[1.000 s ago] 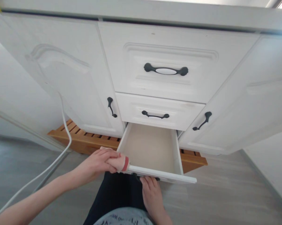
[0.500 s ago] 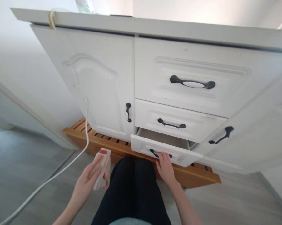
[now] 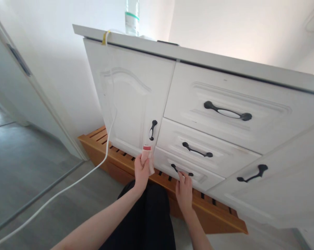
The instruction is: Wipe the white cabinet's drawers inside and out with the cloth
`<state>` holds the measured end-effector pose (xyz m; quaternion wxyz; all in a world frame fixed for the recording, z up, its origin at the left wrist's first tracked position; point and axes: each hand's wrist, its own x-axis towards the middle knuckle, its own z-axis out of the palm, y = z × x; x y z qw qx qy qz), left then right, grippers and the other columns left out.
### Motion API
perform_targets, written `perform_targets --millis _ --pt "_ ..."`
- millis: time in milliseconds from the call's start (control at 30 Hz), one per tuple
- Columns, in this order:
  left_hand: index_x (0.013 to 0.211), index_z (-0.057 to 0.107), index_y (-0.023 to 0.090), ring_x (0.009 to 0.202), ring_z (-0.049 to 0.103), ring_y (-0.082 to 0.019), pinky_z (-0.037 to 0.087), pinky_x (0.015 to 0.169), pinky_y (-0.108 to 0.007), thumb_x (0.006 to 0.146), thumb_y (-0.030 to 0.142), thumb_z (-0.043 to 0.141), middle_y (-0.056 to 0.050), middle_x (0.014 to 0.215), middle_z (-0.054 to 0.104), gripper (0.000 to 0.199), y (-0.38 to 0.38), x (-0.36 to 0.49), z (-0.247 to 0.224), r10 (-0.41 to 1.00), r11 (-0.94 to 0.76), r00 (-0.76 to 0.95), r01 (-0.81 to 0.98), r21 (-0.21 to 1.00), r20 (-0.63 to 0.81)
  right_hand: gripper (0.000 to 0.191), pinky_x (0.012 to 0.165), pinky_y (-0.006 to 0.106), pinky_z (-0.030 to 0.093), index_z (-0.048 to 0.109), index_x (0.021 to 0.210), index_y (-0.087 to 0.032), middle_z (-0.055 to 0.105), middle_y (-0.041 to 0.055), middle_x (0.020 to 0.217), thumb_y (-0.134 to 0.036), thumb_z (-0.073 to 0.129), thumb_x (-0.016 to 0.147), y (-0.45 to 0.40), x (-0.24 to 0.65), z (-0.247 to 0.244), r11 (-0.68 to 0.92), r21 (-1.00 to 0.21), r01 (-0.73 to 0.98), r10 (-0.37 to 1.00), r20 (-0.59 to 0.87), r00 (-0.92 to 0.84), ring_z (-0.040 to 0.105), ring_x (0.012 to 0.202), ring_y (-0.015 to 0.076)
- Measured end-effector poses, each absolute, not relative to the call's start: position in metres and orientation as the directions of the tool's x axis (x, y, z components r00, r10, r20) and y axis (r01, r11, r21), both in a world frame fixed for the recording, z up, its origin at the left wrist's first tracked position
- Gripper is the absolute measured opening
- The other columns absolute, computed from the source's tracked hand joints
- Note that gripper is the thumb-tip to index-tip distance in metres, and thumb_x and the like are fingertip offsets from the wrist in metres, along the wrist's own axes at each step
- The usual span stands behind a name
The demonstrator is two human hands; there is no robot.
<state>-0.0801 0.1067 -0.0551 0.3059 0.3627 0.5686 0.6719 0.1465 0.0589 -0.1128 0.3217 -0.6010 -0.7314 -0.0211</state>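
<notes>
A folded pale pink cloth [image 3: 149, 160] with a red patch at its top end is pinched in my left hand [image 3: 141, 173], held upright before the lower corner of the left cabinet door [image 3: 128, 107]. My right hand [image 3: 184, 192] has its fingers hooked on the black handle [image 3: 174, 168] of the bottom drawer [image 3: 162, 160]. That drawer sits flush with the cabinet front. Above it are the middle drawer [image 3: 169, 136] and the top drawer [image 3: 183, 90], both closed, with black handles that have pale centres.
The white cabinet stands on a slatted wooden base [image 3: 219, 222]. A white cable [image 3: 81, 177] hangs from the countertop [image 3: 219, 62] and crosses the floor on the left. A clear bottle [image 3: 132, 24] stands on top. A right-hand door handle [image 3: 252, 174] juts out.
The bottom drawer has gone from partly open to closed, my right hand still at its handle. My left hand has raised the cloth towards the cabinet. The view has turned left.
</notes>
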Motion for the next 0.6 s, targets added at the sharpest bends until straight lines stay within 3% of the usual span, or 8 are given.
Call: perform_targets --millis 100,233,333,433,600 --pt "0.126 0.052 0.018 0.132 0.046 -0.029 0.032 0.119 -0.053 0.091 0.037 0.055 -0.015 0.132 0.051 0.04 0.137 -0.048 -0.057 0.776 -0.184 -0.583 0.16 0.97 0.243 0.045 0.104 0.047 0.05 0.051 0.135 -0.023 0.06 0.0129 0.129 -0.011 0.04 0.093 -0.004 0.117 -0.159 0.212 -0.387 0.898 0.872 0.49 0.005 0.056 0.122 0.0267" --pt "0.15 0.03 0.012 0.151 0.025 -0.033 0.017 0.125 -0.056 0.099 0.041 0.041 -0.025 0.158 0.029 0.06 0.161 0.002 -0.067 0.747 -0.18 -0.591 0.26 0.949 0.304 0.047 0.079 0.044 0.06 0.054 0.135 -0.025 0.065 0.014 0.125 -0.015 0.043 0.091 -0.068 0.075 -0.222 0.038 -0.301 0.953 0.901 0.422 0.098 0.065 0.109 0.0305" --pt "0.158 0.014 0.015 0.157 0.007 -0.034 0.004 0.125 -0.063 0.102 0.044 0.035 -0.024 0.167 0.012 0.067 0.159 0.04 -0.078 0.74 -0.16 -0.589 0.315 0.936 0.325 0.054 0.082 0.053 0.059 0.052 0.141 -0.022 0.062 0.0175 0.134 -0.023 0.05 0.087 -0.075 0.057 -0.229 -0.029 -0.266 0.964 0.954 0.28 0.106 0.062 0.117 0.0377" --pt "0.16 0.012 0.02 0.158 0.004 -0.033 0.007 0.125 -0.064 0.103 0.04 0.034 -0.02 0.169 0.009 0.065 0.143 0.069 -0.093 0.783 -0.226 -0.46 0.416 0.881 0.418 0.054 0.09 0.058 0.055 0.058 0.136 -0.019 0.06 0.0189 0.137 -0.02 0.053 0.082 -0.066 0.052 -0.214 -0.05 -0.269 0.962 0.982 0.163 0.097 0.059 0.121 0.0399" --pt "0.161 0.015 0.025 0.157 -0.004 -0.035 0.017 0.123 -0.069 0.101 0.021 0.035 -0.015 0.171 0.006 0.064 0.12 0.102 -0.119 0.756 -0.448 -0.109 0.632 0.632 0.645 0.051 0.095 0.06 0.051 0.063 0.13 -0.016 0.061 0.0204 0.135 -0.016 0.053 0.08 -0.065 0.053 -0.202 -0.07 -0.302 0.951 0.992 0.077 0.098 0.057 0.122 0.0407"
